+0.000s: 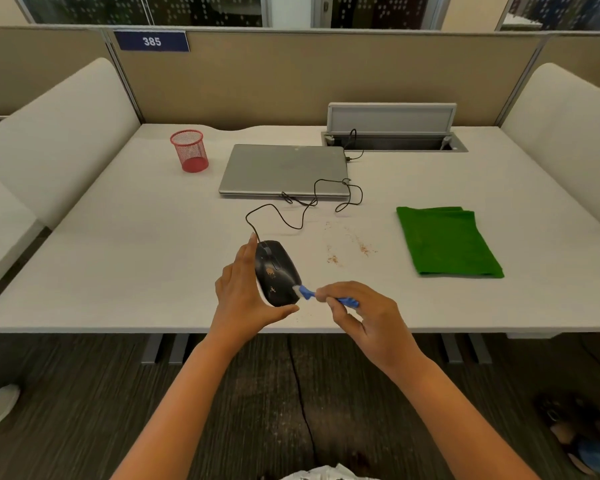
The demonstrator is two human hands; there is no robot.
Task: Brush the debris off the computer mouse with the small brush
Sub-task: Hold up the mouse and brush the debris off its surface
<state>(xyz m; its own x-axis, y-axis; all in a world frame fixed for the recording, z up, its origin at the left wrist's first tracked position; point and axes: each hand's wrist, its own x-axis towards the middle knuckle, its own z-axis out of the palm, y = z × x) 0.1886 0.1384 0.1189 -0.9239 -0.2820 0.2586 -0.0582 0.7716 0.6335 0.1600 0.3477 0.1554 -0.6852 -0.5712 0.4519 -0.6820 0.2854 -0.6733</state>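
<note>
Near the tabletop's front edge, the left hand cups the computer mouse; the right hand pinches the small brush, bristles seemingly touching. Loosely held, the mouse could twist under a hard stroke, leaving debris.

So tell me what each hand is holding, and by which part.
The left hand grips the black mouse by its sides, fingers along the far-left edge, thumb at the near end. The right hand pinches the small blue brush by its handle.

One head-worn wide-angle view looks forward and down from the near edge of the counter, close above it.
</note>
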